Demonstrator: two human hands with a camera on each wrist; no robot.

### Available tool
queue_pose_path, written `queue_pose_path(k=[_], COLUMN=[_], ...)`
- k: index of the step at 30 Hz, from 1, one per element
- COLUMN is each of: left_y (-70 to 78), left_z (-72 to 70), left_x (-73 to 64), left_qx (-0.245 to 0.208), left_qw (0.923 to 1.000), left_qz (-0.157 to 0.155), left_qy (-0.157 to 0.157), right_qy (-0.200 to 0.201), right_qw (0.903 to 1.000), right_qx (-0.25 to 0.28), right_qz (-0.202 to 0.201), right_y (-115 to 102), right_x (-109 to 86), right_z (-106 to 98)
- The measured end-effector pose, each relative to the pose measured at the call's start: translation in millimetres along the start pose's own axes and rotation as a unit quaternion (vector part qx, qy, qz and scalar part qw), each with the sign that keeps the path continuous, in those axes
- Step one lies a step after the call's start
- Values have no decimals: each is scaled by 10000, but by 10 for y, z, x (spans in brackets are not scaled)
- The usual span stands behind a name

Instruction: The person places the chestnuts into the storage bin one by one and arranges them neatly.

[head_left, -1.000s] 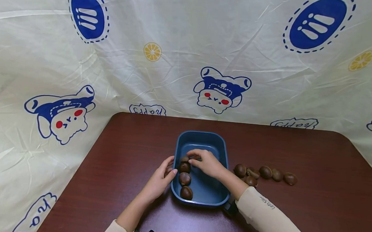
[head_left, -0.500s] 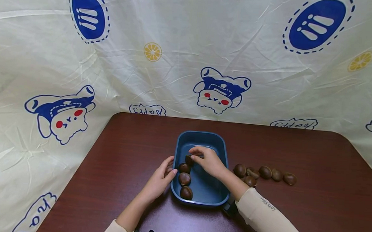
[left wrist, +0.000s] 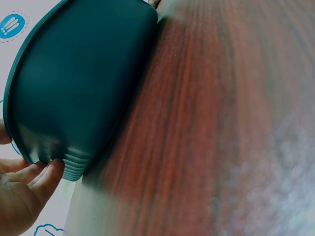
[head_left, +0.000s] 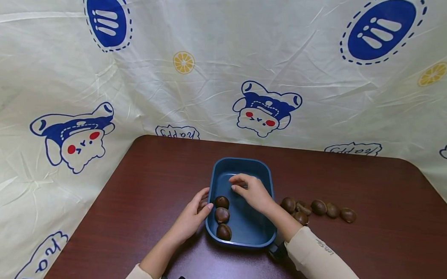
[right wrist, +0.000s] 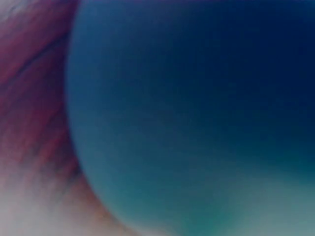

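My left hand [head_left: 193, 216] holds the left side of a blue rectangular tub [head_left: 252, 226]; in the left wrist view its fingers [left wrist: 49, 179] press the tub's outer wall [left wrist: 83, 73]. A column of glossy brown chestnuts lies along the tub's left inner side: a far one [head_left: 222, 202], a middle one [head_left: 222, 215] and a near one [head_left: 224, 232]. Over the tub's far half, my right hand [head_left: 252, 194] has bent fingers with thumb and forefinger close together. Its palm side is hidden, and I cannot tell whether a chestnut is in it.
Several more chestnuts [head_left: 319, 207] lie on the dark red-brown table [head_left: 385, 252] right of the tub, partly beside my right forearm. A white printed cloth [head_left: 203, 100] hangs behind the table. Blurred blue fills most of the right wrist view.
The fourth chestnut at the far end of the column, under my right fingers before, has gone out of sight. My right hand has shifted slightly right and away; the left hand stays put.
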State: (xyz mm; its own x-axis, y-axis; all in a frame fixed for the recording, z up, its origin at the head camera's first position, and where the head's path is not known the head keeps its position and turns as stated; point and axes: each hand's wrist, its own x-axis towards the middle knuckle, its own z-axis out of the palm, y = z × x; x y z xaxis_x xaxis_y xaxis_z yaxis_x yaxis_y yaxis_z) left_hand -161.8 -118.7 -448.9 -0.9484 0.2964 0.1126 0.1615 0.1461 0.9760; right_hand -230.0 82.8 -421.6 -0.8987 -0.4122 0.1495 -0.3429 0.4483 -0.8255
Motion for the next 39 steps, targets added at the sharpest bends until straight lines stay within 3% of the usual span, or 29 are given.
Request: queue_pose_path(k=[10, 19, 26, 31, 39], left_y=[-3, 2, -39, -24, -23], left_z=[-4, -1, -7, -4, 4], left_x=[1, -4, -2, -7, 6], left_qx=[36, 53, 335, 137, 31], left_qw=[10000, 10000, 9989, 9999, 10000], left_qz=[33, -1, 318, 37, 2], left_qy=[43, 65, 74, 52, 4], right_qy=[248, 534, 704, 827, 862], right_qw=[9994, 9982, 9965, 9946, 9895], right_qx=[-129, -255, -439, -622, -1142], right_qz=[-197, -34, -80, -27, 199], right_y=[7, 34, 115, 209, 362], right_x=[-114, -304, -491, -664, -952], right_z=[-219, -480, -710, -819, -923])
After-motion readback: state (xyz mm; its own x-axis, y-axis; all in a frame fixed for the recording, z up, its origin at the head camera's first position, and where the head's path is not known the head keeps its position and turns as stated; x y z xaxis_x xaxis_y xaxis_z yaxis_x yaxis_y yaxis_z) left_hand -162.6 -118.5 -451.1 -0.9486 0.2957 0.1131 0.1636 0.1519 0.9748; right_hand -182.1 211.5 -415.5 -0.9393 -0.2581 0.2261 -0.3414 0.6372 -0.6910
